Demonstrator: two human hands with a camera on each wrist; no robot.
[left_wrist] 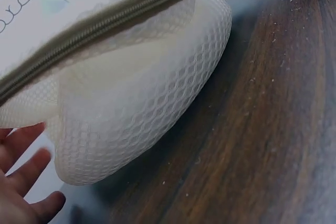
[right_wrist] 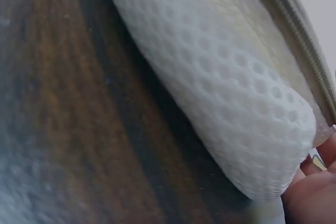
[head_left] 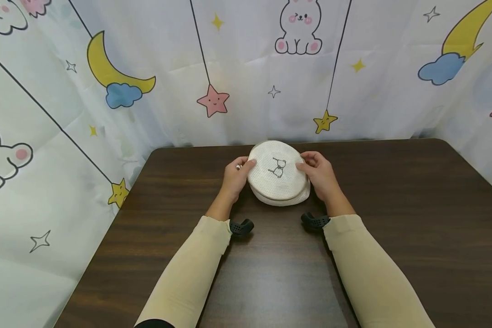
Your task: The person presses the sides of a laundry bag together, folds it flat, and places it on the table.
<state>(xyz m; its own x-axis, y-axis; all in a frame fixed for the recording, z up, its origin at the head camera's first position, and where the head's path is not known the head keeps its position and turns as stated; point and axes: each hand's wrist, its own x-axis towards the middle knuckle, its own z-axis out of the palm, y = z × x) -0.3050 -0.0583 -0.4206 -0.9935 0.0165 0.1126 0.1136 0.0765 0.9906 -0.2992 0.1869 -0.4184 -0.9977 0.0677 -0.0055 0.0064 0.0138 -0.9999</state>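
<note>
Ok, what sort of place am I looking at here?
Probably a makeshift recording booth, not a lived-in room: a dark wooden table walled on three sides by cartoon-print curtains, with only a white mesh zip pouch on it.

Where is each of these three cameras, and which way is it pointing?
Head: worn on the head, facing forward and down at the table; shows both sleeves, the left hand and right hand on a round mesh bag.
Left wrist: low beside the bag, looking across its zipper; left fingertips show.
Right wrist: low at the bag's other side; right fingertips show.
Shared: all views show the bag and the table.
</note>
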